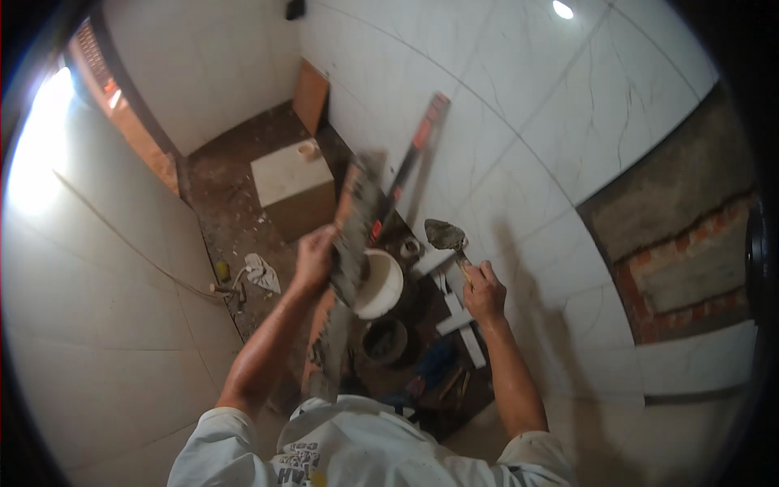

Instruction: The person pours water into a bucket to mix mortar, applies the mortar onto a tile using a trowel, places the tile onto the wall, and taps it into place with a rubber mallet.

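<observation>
Head: trowel [444, 234] within right grip [484, 292].

One view: head-worn fisheye, above the shirt [381, 446], looking steeply down and forward. Left hand [315, 258] and right hand [484, 292] sit near the lens, about mid-frame, forearms [266, 345] in from below. Floor [230, 199] shows beyond and between the hands; left wall [105, 280] outside left hand, right wall [503, 191] outside right hand. Straight edges bow toward the rim.
</observation>
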The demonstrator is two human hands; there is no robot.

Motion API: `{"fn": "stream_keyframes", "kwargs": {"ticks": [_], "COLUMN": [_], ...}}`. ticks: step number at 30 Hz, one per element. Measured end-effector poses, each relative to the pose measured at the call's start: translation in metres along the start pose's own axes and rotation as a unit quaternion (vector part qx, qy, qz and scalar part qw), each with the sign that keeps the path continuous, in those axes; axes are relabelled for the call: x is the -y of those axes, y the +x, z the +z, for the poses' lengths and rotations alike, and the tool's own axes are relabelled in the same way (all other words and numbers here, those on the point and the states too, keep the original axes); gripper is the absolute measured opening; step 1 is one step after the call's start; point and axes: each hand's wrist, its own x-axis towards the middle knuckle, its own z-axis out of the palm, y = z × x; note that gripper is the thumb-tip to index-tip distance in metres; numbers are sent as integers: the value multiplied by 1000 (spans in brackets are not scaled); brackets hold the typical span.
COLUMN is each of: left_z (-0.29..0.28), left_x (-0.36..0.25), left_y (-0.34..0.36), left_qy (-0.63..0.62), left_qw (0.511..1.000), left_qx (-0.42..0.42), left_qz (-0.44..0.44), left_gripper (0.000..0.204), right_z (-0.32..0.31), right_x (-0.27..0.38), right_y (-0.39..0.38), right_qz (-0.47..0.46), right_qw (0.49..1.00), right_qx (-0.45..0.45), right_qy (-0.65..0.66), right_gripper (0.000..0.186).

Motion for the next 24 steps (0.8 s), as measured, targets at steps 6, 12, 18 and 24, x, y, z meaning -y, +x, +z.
{"fn": "stream_keyframes", "kwargs": {"ticks": [6, 12, 18, 24], "left_z": [-41, -49, -40, 25], "left_x": [-22, 52, 139, 211], "left_y": [40, 19, -7, -55], "left_qy": [84, 105, 135, 232], "left_qw": [996, 979, 958, 904], "left_qx": [-41, -26, -14, 49], "left_qz": [-13, -173, -252, -355], "left_gripper": [34, 38, 35, 38], "right_z": [83, 197, 305, 266], "right_x": [-28, 33, 41, -24], "right_y": [-166, -265, -324, -378], "right_qz": [244, 499, 634, 562], "right_qw": [943, 835, 649, 711], "right_qx": [51, 166, 118, 191], "right_qy": [222, 164, 403, 377], "right_gripper": [37, 34, 30, 29]}}
